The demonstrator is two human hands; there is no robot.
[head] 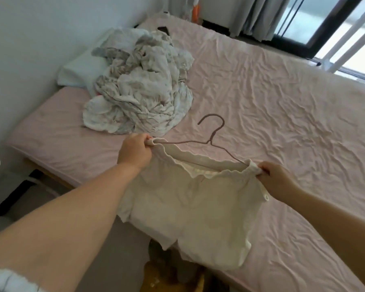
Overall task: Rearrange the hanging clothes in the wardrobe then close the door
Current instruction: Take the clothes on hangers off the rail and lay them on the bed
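Note:
Cream shorts (196,209) with a frilled elastic waistband hang over the near edge of the bed. A thin brown wire hanger (214,135) sits inside the waistband, its hook pointing away from me over the sheet. My left hand (135,151) grips the waistband's left end together with the hanger's left tip. My right hand (276,178) pinches the waistband's right end, where the hanger's right arm disappears into the cloth. The wardrobe is out of view.
A bed with a wrinkled pink sheet (272,102) fills the view. A crumpled pile of white and grey clothes (143,95) lies on its left side against a pale pillow (80,70). Curtains (261,15) and a glass door (325,20) stand behind.

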